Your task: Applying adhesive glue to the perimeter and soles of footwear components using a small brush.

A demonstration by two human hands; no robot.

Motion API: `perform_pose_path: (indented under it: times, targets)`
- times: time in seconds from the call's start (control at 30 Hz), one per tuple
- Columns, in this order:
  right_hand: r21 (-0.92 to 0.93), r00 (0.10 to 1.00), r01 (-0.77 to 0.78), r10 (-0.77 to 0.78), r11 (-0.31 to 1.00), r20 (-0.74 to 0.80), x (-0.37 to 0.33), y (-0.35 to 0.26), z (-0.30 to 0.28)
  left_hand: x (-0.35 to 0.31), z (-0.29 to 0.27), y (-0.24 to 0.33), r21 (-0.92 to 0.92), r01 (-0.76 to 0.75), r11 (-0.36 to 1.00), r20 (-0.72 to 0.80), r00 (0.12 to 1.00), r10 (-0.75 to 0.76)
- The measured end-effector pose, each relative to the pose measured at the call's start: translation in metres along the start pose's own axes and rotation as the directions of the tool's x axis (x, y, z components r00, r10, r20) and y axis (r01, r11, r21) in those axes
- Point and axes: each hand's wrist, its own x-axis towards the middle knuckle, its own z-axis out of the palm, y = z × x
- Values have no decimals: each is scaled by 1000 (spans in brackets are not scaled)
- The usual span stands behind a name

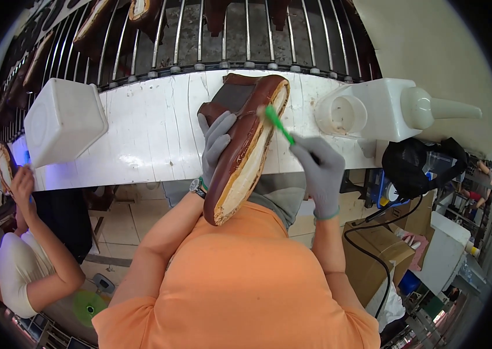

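Note:
A brown leather shoe upper [239,136] without an outsole is tilted over the near edge of the white bench, its pale underside [246,174] facing up and to the right. Gloved in grey, my left hand [216,142] is closed round its left side. My right hand [321,168], also gloved, grips a small brush with a green handle [280,124]. The bristles meet the shoe's rim along its upper right side. To the right stands a translucent round cup [342,114], apart from both hands.
A metal roller conveyor [246,35] carrying more brown shoes runs behind the white bench [147,122]. White plastic containers [66,119] stand left and right [385,107]. A black fan-like object [412,166] and cardboard boxes [374,250] are at right. At left, a co-worker's hand [23,186] holds another shoe.

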Motion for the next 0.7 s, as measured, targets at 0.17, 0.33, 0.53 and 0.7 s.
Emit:
perform_pose_path:
  times: [0.17, 0.33, 0.53, 0.7]
  targets:
    - [-20, 987, 20, -23, 1000, -160, 57, 32, 4, 16, 3, 8, 181, -171, 969, 1, 985, 174]
    - [22, 999, -42, 42, 999, -12, 49, 28, -11, 19, -4, 11, 116, -129, 985, 48, 991, 124]
    - [17, 984, -26, 22, 1000, 179, 6, -4, -15, 22, 2, 13, 108, -131, 986, -9, 991, 133]
    - [-51, 958, 200, -184, 978, 221, -23, -29, -14, 31, -6, 24, 118, -121, 986, 51, 992, 116]
